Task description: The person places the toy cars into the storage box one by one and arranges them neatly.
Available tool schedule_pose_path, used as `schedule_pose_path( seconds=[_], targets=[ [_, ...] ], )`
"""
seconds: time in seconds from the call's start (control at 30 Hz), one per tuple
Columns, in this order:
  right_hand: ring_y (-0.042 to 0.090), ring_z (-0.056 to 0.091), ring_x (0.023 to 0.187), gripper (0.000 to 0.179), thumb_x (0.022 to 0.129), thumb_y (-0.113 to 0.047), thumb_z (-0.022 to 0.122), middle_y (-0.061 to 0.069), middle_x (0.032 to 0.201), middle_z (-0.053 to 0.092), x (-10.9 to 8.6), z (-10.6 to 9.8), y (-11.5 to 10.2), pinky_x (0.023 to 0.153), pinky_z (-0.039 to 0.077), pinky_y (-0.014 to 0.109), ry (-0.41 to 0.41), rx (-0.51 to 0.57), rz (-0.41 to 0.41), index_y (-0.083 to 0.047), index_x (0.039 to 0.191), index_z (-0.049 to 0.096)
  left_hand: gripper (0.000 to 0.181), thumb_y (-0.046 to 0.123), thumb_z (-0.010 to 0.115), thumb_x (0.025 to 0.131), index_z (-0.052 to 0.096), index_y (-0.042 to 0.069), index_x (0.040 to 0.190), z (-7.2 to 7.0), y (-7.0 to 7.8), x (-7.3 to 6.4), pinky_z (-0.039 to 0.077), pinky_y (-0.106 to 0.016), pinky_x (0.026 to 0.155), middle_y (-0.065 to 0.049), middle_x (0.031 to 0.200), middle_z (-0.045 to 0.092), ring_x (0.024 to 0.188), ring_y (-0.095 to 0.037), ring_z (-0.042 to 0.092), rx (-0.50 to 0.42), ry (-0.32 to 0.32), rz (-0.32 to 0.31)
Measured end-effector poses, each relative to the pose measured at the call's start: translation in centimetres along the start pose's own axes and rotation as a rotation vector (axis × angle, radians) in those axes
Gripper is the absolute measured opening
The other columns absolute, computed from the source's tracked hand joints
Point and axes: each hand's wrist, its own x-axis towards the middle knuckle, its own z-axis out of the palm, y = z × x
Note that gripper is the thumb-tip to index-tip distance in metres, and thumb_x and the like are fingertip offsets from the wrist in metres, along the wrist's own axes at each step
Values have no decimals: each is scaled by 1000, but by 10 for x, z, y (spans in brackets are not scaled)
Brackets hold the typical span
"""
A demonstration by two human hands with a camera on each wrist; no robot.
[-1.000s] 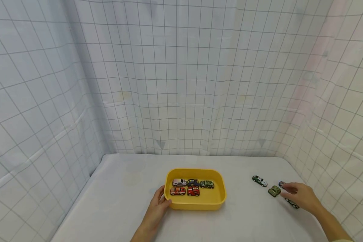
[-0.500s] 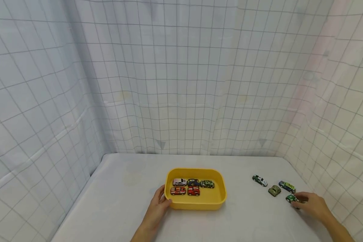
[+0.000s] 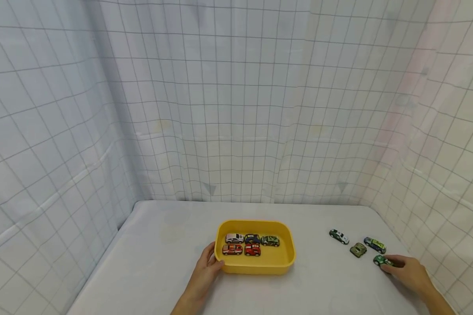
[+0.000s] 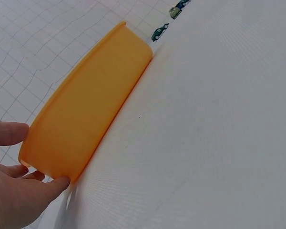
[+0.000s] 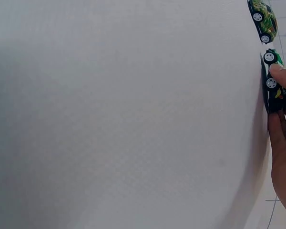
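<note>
My left hand (image 3: 205, 272) grips the left end of a yellow plastic bin (image 3: 277, 259), thumb on the near side; the left wrist view shows its fingertips at the bin's end wall (image 4: 86, 95). Inside stand a white toy car (image 3: 234, 239), a dark blue one (image 3: 252, 239), a green camouflage one (image 3: 270, 240), an orange-red one (image 3: 232, 250) and a red one (image 3: 252, 250). At the table's right side my right hand (image 3: 411, 272) pinches a green toy car (image 3: 380, 260) between thumb and fingers. Its white-hubbed wheels (image 5: 271, 83) show in the right wrist view, low over the tabletop.
Beyond the right hand lie a blue and yellow-green toy car (image 3: 375, 245), an olive car (image 3: 358, 250) and a white and green car (image 3: 339, 236). White gridded curtains (image 3: 244, 131) enclose the white table (image 3: 161, 245) at the back and both sides.
My right hand has moved from above the cars down and toward me onto the green car, uncovering the blue and yellow-green car. The left hand and bin stay put.
</note>
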Motion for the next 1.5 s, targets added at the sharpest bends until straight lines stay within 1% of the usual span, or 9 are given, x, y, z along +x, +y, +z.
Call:
schedule_pose_path(
  seconds=[0.2,0.33,0.47,0.67,0.87,1.0,1.17,1.27,1.5],
  targets=[
    [49,62,106,61,94,-36,76,31,116,67,3,-2,-6,86,53,61,6,-10,-35,13,128,62,76,-3,57,98,17,-3,162,1,0,0,26,-58,119,-30,167,11,152,-49,14,5,6,-7],
    [50,63,108,58,98,-34,72,33,119,66,6,-5,-15,87,52,63,35,-19,-126,14,130,60,76,-3,57,98,17,-3,162,0,-1,1,27,-57,119,-30,167,11,151,-49,14,8,3,-9],
    [51,64,111,52,100,-29,71,33,124,66,6,-5,-37,89,55,60,70,9,-231,12,129,63,76,-3,57,98,17,-3,162,0,0,0,27,-57,119,-30,167,11,151,-49,14,15,7,-13],
    [43,68,108,42,99,-25,72,23,121,70,13,6,-76,83,61,44,79,39,-356,5,128,68,76,-2,57,98,17,-3,162,0,1,0,27,-57,119,-29,167,11,151,-49,14,16,9,-12],
    [40,69,107,39,98,-21,73,21,121,70,14,14,-102,83,61,38,51,86,-421,4,128,68,76,-3,57,98,15,-4,162,0,2,0,27,-57,119,-30,167,9,152,-49,14,-2,-8,-12],
    [43,68,110,39,97,-19,74,22,122,69,17,16,-114,85,61,40,33,109,-462,4,128,68,76,-2,57,98,15,-3,162,1,3,0,27,-57,119,-29,167,9,152,-48,14,-5,-8,-11],
    [45,67,111,37,97,-16,74,20,121,70,20,20,-125,89,60,47,18,128,-483,5,126,68,76,-3,57,98,15,-4,162,2,4,0,26,-57,119,-30,167,9,152,-48,13,-3,-5,-10],
    [45,68,110,35,96,-13,74,19,119,71,21,24,-131,89,59,47,8,145,-490,6,125,68,76,-3,57,98,14,-4,162,1,3,0,26,-57,119,-30,167,9,152,-49,13,4,-3,-12],
    [32,70,104,32,94,-12,76,10,115,72,23,35,-150,84,60,31,7,128,-540,3,122,70,76,-2,57,98,15,-3,162,0,3,1,26,-57,119,-30,167,9,152,-48,13,6,-2,-22]
  ],
)
